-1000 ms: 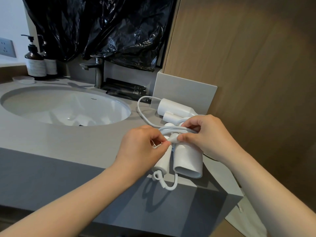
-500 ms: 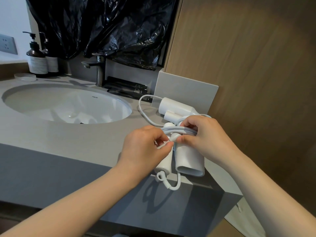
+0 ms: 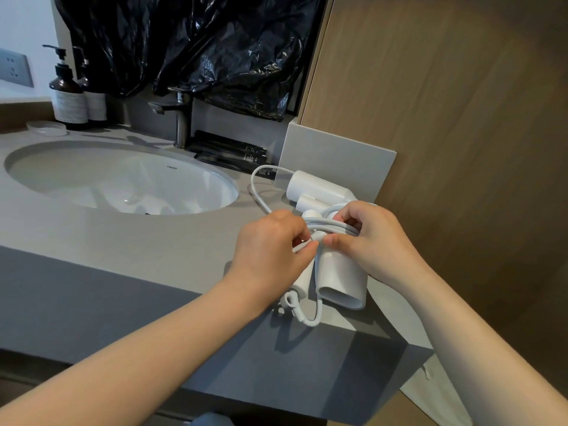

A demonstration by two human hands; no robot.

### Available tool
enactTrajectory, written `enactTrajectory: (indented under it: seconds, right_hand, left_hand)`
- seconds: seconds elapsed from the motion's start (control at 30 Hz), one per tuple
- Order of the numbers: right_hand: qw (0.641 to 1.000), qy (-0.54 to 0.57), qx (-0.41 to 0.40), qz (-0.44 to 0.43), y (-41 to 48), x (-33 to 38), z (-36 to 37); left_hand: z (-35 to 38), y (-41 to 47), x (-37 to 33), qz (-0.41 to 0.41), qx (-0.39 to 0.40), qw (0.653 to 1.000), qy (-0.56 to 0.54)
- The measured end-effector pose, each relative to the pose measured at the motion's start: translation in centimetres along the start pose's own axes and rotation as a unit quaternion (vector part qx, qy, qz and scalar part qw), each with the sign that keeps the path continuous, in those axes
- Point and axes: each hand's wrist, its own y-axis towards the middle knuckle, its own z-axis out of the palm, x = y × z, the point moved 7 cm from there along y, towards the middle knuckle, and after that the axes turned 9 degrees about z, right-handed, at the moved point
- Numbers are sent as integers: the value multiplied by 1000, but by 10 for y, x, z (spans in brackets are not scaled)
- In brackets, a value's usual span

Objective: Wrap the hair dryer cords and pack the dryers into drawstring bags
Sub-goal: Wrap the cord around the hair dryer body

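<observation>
1. a wood panel (image 3: 445,118) rises to the right of the sink (image 3: 76,176) and fills that side of the view.
2. the grey worktop (image 3: 138,241) surrounds the sink and runs on to its right.
3. crumpled black plastic (image 3: 215,41) hangs behind and above the sink.
4. the sink is a white oval bowl set into the worktop.
5. the left hand (image 3: 270,253) and right hand (image 3: 375,238) meet to the right of the sink, near the worktop's front edge.
6. a white hair dryer (image 3: 341,281) lies on the worktop under both hands, right of the sink, with its open barrel towards the front edge.
7. a second hair dryer (image 3: 316,187) lies just behind the first, further back on the sink's right, with its own second cord (image 3: 256,192) curving towards the sink.
8. a dark tap (image 3: 181,118) stands behind the sink.
9. two pump bottles (image 3: 67,96) stand behind the sink on its left.
10. the cord (image 3: 332,224) is wound round the near dryer, and a short loop of it hangs over the front edge.
11. the left fingers (image 3: 296,238) are curled and pinch the cord. the right fingers (image 3: 335,241) are curled over the coil and pinch it at the same spot.
</observation>
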Motion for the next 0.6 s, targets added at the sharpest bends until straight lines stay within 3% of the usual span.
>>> enactTrajectory:
  seconds: [0.27, 0.37, 0.6]
  right_hand:
    - [975, -190, 116, 29, 14, 15, -6]
    - [976, -177, 125, 21, 11, 15, -1]
    - [996, -88, 32, 8, 4, 3, -2]
  left_hand:
    - [3, 4, -1, 8, 10, 1000, 11]
    - [3, 1, 2, -2, 9, 1000, 3]
    - [7, 5, 8, -71, 15, 996, -48]
